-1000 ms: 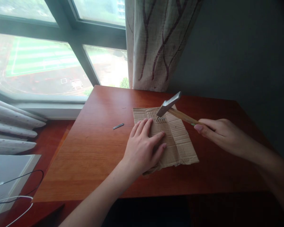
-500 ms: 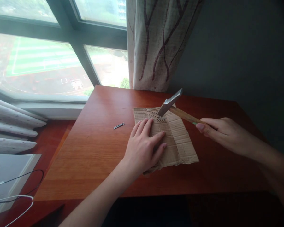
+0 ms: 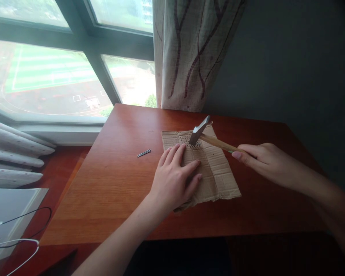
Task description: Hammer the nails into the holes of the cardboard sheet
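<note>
A sheet of brown cardboard (image 3: 218, 172) lies on the red-brown wooden table (image 3: 115, 184). My left hand (image 3: 174, 180) rests flat on the cardboard's left part, fingers stretched out. My right hand (image 3: 264, 161) is closed round the wooden handle of a hammer (image 3: 211, 140). The hammer's metal head (image 3: 198, 131) is down on the cardboard's far part, where a patch of small printed marks and holes shows. A pair of loose nails (image 3: 143, 153) lies on the table to the left of the cardboard.
A patterned curtain (image 3: 195, 53) hangs behind the table beside a large window (image 3: 51, 69). A dark wall stands to the right. Black and white cables (image 3: 17, 237) lie on a pale surface at the lower left.
The hammer head has swung down from its raised position onto the cardboard. My right hand dropped slightly with it. My left hand has stayed in place.
</note>
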Motion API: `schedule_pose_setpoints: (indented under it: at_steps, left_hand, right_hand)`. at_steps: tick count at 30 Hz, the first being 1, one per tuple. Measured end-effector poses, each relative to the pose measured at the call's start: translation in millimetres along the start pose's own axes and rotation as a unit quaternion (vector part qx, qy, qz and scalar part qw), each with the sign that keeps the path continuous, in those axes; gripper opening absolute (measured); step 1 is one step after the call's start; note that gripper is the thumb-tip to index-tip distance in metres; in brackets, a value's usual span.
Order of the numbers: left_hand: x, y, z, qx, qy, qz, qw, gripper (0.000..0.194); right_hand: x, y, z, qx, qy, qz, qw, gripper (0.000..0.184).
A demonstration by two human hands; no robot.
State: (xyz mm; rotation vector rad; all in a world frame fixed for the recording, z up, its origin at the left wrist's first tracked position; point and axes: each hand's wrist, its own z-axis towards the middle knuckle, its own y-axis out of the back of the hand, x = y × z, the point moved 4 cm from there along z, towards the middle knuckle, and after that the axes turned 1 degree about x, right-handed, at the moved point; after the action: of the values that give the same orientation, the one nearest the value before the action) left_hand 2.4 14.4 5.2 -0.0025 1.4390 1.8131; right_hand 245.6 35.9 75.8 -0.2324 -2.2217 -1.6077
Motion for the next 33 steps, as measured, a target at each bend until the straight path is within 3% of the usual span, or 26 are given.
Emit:
schedule_pose_setpoints:
  at_steps: [15,22,29,33]
  left_hand:
    - [1.5,1.5,0.0,0.001,-0.001,-0.009,1.0,0.033]
    - [8.4,8.3,2.1,0.032,-0.028,-0.016,0.999,0.035]
    - [6.3,7.4,0.9,0.031,-0.024,-0.018,0.999,0.034]
    - [5.1,16.1,-3.6,-0.018,-0.026,-0.024,0.999,0.034]
  right_hand:
    - [-0.9,0.8,-1.7,-0.04,0.01,0.032,0.999,0.059]
    - [-16.2,-2.5,-5.1,-0.054,-0.022,0.074,0.996,0.056]
    - [-34.1,-12.3,-5.2,-0.077,-0.043,0.181,0.979,0.05]
    - [-34.7,-18.4,1.4,-0.102,-0.053,0.285,0.952,0.049]
